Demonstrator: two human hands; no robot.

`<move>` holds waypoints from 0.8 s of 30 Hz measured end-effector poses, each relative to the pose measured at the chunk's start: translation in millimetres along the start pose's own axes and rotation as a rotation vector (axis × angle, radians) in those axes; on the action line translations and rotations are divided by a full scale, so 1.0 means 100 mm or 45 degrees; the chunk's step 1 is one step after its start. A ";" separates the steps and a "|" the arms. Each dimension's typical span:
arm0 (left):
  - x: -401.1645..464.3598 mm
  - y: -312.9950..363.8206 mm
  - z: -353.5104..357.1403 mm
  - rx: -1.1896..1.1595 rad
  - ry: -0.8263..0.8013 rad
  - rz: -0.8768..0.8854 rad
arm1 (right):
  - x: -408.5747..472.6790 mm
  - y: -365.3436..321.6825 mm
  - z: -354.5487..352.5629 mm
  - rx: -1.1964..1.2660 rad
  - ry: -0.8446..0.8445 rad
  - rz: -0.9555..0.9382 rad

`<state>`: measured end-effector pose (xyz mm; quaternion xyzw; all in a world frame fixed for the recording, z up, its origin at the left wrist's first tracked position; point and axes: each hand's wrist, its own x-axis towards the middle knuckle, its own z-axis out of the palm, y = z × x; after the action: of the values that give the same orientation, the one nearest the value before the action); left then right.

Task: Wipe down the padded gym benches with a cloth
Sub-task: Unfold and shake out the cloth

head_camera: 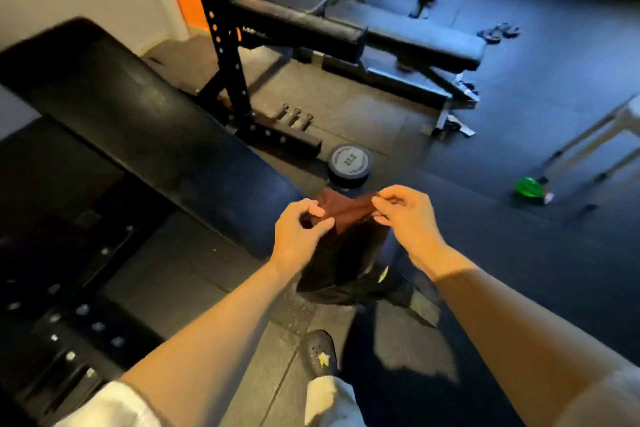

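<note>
Both hands pinch the cloth [346, 210], held in the air past the end of the padded bench [138, 121].

Left hand [299, 230] nips the near corner between thumb and curled fingers; right hand [410, 215] nips the opposite edge, cloth stretched between them, dark part hanging below. Bench pad slants up to the left, not touching the cloth. Dumbbell [349, 163] marked 22.5 stands on the floor just beyond; second bench [415, 38] farther back.

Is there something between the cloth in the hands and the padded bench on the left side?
Nothing visible. Left hand and right hand pinch the brown cloth just beyond the near end of the black padded bench. Only open air lies between them; the dumbbell stands behind, out of the way.
</note>
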<state>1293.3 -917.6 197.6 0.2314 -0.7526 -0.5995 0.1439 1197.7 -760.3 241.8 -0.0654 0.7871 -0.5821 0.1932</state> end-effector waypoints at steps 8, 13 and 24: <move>-0.56 1.68 1.03 0.219 -0.538 0.633 | -1.22 -0.60 -1.64 -0.251 0.321 -0.306; -1.01 2.41 2.11 0.353 -0.986 0.776 | -1.85 -0.61 -2.84 -0.337 0.378 -0.303; -1.79 3.06 4.80 0.215 -1.314 0.646 | -2.56 0.27 -5.46 -0.223 0.576 -0.136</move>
<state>1154.5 -370.5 390.3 -0.2676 -0.8025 -0.5194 -0.1212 1228.0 -181.6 410.0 0.0084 0.8531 -0.5210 -0.0254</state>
